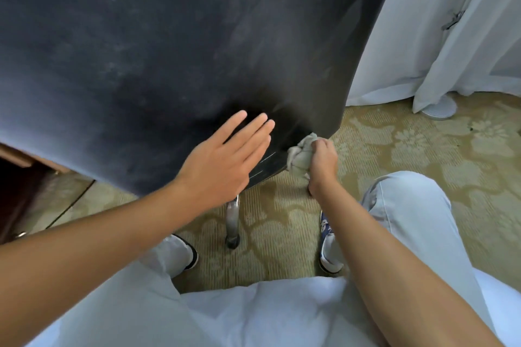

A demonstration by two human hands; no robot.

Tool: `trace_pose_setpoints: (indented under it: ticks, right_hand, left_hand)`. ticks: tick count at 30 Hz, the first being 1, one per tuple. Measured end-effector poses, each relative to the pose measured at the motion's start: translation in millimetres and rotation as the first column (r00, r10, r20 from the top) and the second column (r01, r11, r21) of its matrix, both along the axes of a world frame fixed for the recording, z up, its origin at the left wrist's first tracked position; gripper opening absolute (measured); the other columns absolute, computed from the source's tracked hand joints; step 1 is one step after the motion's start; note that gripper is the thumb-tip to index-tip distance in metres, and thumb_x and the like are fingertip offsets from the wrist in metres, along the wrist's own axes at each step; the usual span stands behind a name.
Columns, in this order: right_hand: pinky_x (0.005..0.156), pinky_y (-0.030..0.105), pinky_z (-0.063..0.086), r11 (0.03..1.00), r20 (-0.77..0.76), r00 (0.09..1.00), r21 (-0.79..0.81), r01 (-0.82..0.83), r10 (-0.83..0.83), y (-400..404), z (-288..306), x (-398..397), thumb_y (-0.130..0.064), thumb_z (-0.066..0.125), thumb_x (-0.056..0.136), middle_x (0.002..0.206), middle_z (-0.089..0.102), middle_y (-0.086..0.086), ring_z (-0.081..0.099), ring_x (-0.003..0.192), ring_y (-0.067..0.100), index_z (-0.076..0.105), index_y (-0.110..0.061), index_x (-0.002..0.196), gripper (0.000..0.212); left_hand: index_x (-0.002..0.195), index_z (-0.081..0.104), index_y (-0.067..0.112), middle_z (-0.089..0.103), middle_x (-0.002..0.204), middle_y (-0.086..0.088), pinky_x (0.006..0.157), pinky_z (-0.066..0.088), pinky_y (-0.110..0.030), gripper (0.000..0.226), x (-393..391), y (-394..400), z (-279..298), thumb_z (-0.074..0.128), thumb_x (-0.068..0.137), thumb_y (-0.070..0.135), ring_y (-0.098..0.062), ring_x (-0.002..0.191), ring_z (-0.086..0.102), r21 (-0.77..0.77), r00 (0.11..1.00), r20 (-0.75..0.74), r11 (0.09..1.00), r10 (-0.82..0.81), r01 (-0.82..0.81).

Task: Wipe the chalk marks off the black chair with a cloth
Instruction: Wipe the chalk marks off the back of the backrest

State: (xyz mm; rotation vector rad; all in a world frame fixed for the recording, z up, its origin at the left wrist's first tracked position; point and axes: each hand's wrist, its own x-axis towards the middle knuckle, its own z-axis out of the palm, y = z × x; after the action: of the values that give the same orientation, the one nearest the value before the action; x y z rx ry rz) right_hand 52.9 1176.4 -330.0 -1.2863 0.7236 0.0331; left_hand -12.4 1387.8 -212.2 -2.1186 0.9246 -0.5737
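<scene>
1. Farthest to the left of the grip, a dark wooden piece of furniture (19,177) shows under the chair's lower edge, well apart from both hands.
2. The black chair (169,51) fills the upper part of the view; its back panel carries pale, smeared chalk haze across the surface, thinner toward the dark patch just above the hands.
3. The left hand (222,158) lies flat against the lower part of the chair back, fingers straight and close together, holding nothing. It sits just left of the cloth grip.
4. Between the two hands, a few thin white chalk marks (263,162) run along the chair's lower edge, just beside the cloth.
5. Below these, a metal chair leg (232,220) drops to the patterned carpet (408,149).
6. The right hand (322,165) has its fingers curled tight round the bunched grey cloth (300,153), which bulges out of the fist to the left and touches the chair's bottom right corner.
7. Beneath the grip are the person's light trousers (408,220) and a blue and white shoe (327,236).
8. Far right of the grip hangs a white curtain (451,36), its hem resting on the carpet.
</scene>
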Motion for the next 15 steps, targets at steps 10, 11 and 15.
trace_pose_setpoints:
  ticks: [10,11,15]
  right_hand:
    - [0.086,0.035,0.058,0.949,0.007,0.959,-0.146,-0.278,0.282,10,-19,-25,-0.025,0.079,0.086,0.095,0.074,0.002,0.071,0.092,0.018,0.075,-0.017,0.098,0.015]
    - [0.086,0.036,0.059,0.96,0.014,0.97,-0.141,-0.24,0.244,4,-19,-21,-0.024,0.078,0.086,0.095,0.075,0.002,0.071,0.092,0.018,0.076,-0.018,0.097,0.013]
    - [0.087,0.04,0.059,0.993,-0.036,0.996,-0.083,0.084,-0.087,-14,-19,0,-0.026,0.068,0.086,0.092,0.074,-0.004,0.07,0.09,0.019,0.074,-0.027,0.092,0.009]
  left_hand:
    - [0.161,-0.011,-0.003,-0.032,0.164,-0.026,0.113,-0.032,-0.063,0.083,10,-27,-54,0.029,0.106,0.045,-0.04,0.152,-0.031,0.107,0.964,-0.134,0.97,0.23,-0.217]
    - [0.16,-0.013,-0.003,-0.034,0.163,-0.026,0.113,-0.033,-0.063,0.084,11,-26,-55,0.029,0.106,0.045,-0.04,0.152,-0.032,0.107,0.961,-0.144,0.969,0.236,-0.222]
    - [0.159,-0.019,-0.002,-0.037,0.162,-0.025,0.114,-0.031,-0.063,0.086,10,-24,-57,0.029,0.105,0.045,-0.039,0.152,-0.032,0.071,0.953,-0.179,0.969,0.246,-0.236]
